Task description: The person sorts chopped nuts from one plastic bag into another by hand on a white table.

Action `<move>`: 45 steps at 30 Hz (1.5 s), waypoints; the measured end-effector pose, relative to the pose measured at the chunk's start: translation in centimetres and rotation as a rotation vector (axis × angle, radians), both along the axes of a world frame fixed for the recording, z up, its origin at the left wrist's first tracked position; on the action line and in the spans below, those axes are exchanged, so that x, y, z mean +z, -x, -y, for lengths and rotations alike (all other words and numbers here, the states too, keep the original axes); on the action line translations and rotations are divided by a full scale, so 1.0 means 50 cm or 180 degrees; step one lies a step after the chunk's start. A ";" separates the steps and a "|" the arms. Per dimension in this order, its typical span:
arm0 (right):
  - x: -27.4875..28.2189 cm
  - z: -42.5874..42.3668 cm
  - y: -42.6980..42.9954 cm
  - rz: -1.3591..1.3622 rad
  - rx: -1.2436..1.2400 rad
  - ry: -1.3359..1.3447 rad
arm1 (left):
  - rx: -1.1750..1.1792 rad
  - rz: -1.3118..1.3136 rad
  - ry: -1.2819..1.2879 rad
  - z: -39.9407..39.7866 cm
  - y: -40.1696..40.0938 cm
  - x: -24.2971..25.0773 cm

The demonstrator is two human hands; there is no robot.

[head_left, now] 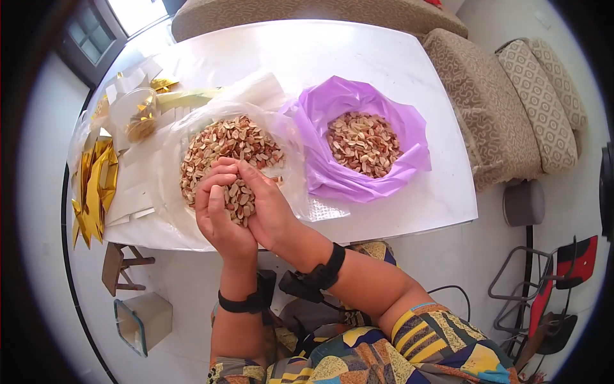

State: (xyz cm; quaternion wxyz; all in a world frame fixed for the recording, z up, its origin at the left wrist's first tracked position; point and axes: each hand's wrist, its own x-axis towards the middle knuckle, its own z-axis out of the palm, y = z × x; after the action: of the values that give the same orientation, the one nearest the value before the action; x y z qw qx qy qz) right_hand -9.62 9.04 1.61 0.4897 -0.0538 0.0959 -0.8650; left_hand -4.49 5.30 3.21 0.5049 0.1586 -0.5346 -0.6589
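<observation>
My left hand (219, 223) and my right hand (271, 204) are cupped together, fingertips touching at the far side. Between them lies a heap of split nuts (240, 200), which look like peanut halves with some reddish skins. The hands are over the near part of a clear plastic bag (168, 192) spread open on the table. A larger pile of the same nuts (235, 137) lies in that bag, partly hidden by my fingers. To the right, an open purple plastic bag (316, 158) with a rolled-down rim holds more nuts (364, 144).
The white table (407, 206) carries gold foil pouches (98, 177), white paper pieces (132, 197) and a clear plastic tub (136, 113) on the left. Below are a wooden stool (115, 271) and a bin (151, 319). Patterned sofas (484, 110) stand beyond; folding chairs (542, 297) are right.
</observation>
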 end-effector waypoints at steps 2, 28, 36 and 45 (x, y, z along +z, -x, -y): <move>0.000 -0.001 -0.001 0.0003 -0.0007 -0.0114 | -0.0101 0.0007 0.0127 0.003 -0.002 -0.008; -0.023 -0.001 -0.016 -0.0369 0.0592 -0.0359 | 0.0587 0.1396 0.2459 0.045 -0.001 0.017; -0.003 0.000 -0.021 -0.0079 0.0552 -0.0759 | 0.0946 0.1230 0.2496 0.053 -0.018 0.007; -0.006 0.001 -0.021 0.0132 0.0611 -0.0470 | 0.0782 0.0384 0.1626 0.049 -0.017 0.000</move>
State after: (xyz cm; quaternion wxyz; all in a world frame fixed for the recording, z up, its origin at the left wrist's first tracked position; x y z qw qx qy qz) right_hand -8.55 8.98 1.32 0.5747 -0.0087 0.1435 -0.8056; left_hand -3.63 2.87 3.20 0.5718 0.1288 -0.6890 -0.4262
